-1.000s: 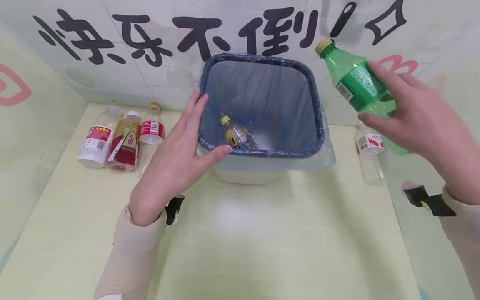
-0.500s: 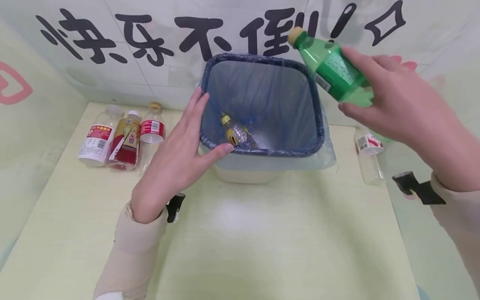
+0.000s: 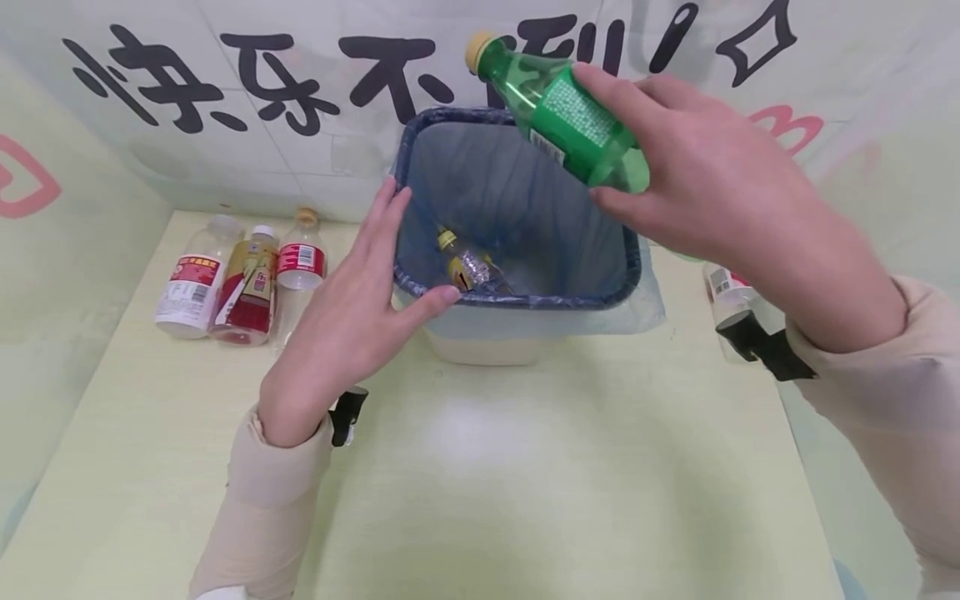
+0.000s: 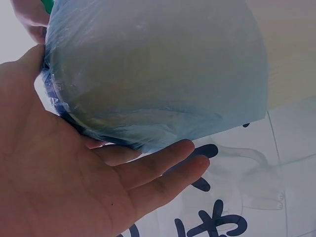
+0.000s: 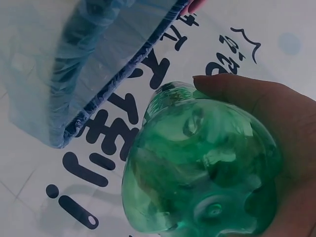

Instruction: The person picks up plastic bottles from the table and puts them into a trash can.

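Bin (image 3: 483,351) on counter (image 3: 450,483), wall (image 3: 330,183) close behind. In bin: one bottle (image 3: 468,267), near left front. Left of bin: three bottles (image 3: 247,292), side by side. Right of bin: another bottle (image 3: 726,289), partly behind right wrist. Held bottle (image 3: 573,121) in right-hand grip (image 3: 697,167), across bin's rear right corner in head view. Left-hand grip (image 3: 345,321) at bin's left rim.

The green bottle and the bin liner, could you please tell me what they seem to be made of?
The green bottle looks like smooth, glossy plastic: it is translucent and catches bright highlights. The bin liner is probably thin, slightly shiny plastic film, being see-through and finely crinkled along its folds.
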